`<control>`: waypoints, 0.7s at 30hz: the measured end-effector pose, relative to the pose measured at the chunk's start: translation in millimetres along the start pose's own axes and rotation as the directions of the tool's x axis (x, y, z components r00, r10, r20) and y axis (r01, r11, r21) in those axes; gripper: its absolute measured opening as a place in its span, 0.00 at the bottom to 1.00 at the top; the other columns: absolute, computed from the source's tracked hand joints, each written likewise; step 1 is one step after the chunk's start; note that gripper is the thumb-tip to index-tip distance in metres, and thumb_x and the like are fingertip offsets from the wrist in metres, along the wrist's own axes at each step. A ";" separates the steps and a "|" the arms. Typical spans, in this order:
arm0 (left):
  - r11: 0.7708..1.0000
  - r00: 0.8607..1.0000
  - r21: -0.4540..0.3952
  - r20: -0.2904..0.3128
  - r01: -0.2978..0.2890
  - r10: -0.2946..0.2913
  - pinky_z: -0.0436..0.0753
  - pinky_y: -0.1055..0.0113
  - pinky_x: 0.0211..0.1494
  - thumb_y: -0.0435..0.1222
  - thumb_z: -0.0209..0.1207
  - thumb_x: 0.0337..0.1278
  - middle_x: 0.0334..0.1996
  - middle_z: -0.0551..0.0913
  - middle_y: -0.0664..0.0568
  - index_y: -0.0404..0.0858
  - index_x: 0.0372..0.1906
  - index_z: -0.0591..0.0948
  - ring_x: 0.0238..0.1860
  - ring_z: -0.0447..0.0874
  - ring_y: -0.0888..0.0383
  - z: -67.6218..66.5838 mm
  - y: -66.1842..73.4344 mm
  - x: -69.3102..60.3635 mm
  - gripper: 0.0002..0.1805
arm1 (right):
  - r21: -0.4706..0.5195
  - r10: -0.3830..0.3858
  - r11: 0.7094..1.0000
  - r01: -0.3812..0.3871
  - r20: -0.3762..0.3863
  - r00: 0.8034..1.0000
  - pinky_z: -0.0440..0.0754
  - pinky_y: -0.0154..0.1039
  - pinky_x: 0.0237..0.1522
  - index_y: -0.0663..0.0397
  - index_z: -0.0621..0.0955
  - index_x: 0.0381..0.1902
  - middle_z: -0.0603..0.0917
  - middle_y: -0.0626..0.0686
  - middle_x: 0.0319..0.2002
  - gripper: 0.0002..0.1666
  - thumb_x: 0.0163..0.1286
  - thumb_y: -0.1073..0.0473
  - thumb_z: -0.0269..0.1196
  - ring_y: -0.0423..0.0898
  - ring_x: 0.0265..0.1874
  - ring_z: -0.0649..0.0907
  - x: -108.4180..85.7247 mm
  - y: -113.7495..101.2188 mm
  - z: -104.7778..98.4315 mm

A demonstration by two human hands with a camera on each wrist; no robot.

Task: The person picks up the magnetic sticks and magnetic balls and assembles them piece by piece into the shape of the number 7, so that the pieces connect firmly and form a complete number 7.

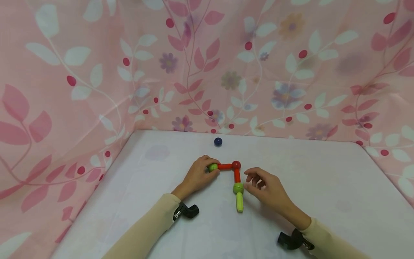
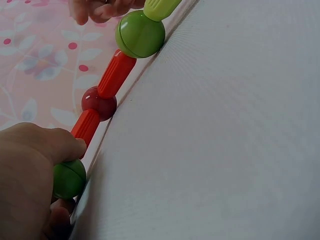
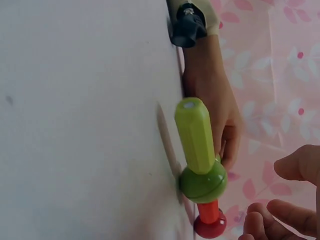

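On the white table lies an L-shaped chain of toy rods and balls. Its corner is a red ball, joined to one red rod on the left and another red rod toward the front. My left hand grips the green ball at the chain's left end, partly covering it. A second green ball joins the front red rod to a yellow-green rod. Just right of that ball, my right hand hovers with loosely bent fingers, thumb apart from them, holding nothing.
A dark blue ball sits near the back edge of the white table. Pink floral cloth hangs behind and along the sides. Each wrist carries a black camera.
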State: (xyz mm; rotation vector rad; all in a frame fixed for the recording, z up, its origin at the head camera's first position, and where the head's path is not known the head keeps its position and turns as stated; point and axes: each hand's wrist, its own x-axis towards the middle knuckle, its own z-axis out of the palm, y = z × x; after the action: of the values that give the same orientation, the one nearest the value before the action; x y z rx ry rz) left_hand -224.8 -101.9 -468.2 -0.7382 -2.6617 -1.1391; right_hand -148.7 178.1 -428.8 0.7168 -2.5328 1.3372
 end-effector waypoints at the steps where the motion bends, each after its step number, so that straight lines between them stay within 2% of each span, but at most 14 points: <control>1: 1.000 1.000 -0.001 0.001 0.003 -0.003 0.77 0.61 0.49 0.41 0.69 0.65 0.45 0.80 0.57 0.48 0.53 0.88 0.45 0.76 0.58 0.0 -0.1 0.2 0.13 | -0.005 0.009 1.000 -0.009 -0.006 1.000 0.82 0.38 0.36 0.55 0.83 0.53 0.82 0.42 0.37 0.18 0.66 0.66 0.73 0.43 0.32 0.80 4.5 0.5 -2.0; 7: 1.000 1.000 -0.005 0.005 0.011 -0.011 0.77 0.61 0.49 0.41 0.69 0.65 0.45 0.80 0.56 0.47 0.53 0.88 0.44 0.76 0.58 -0.3 -0.4 -0.5 0.13 | -0.035 0.050 0.998 -0.051 -0.025 0.998 0.83 0.42 0.40 0.54 0.83 0.54 0.85 0.45 0.40 0.17 0.69 0.64 0.72 0.45 0.37 0.82 31.2 3.9 -10.8; 15: 1.000 1.000 0.001 0.011 0.017 -0.017 0.77 0.61 0.49 0.41 0.69 0.65 0.45 0.80 0.56 0.47 0.53 0.88 0.45 0.76 0.58 -0.1 -1.9 -1.5 0.13 | -0.089 0.048 0.995 -0.049 -0.016 0.999 0.84 0.47 0.43 0.55 0.84 0.54 0.88 0.49 0.44 0.15 0.71 0.62 0.70 0.46 0.41 0.84 66.5 14.8 -14.5; 21: 1.000 1.000 -0.008 0.009 0.008 -0.008 0.76 0.61 0.50 0.41 0.69 0.65 0.45 0.81 0.56 0.47 0.53 0.88 0.45 0.76 0.58 -0.4 -1.1 0.0 0.13 | -0.042 0.104 0.994 -0.105 -0.025 0.994 0.82 0.47 0.42 0.54 0.86 0.51 0.89 0.50 0.41 0.11 0.73 0.61 0.67 0.49 0.41 0.85 91.1 20.3 -15.4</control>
State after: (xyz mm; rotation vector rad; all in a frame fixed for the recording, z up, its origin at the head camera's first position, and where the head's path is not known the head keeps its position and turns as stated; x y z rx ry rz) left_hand -225.4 -102.9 -468.7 -0.7357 -2.6712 -1.1523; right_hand -238.5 170.5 -400.1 0.5644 -2.6056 1.3098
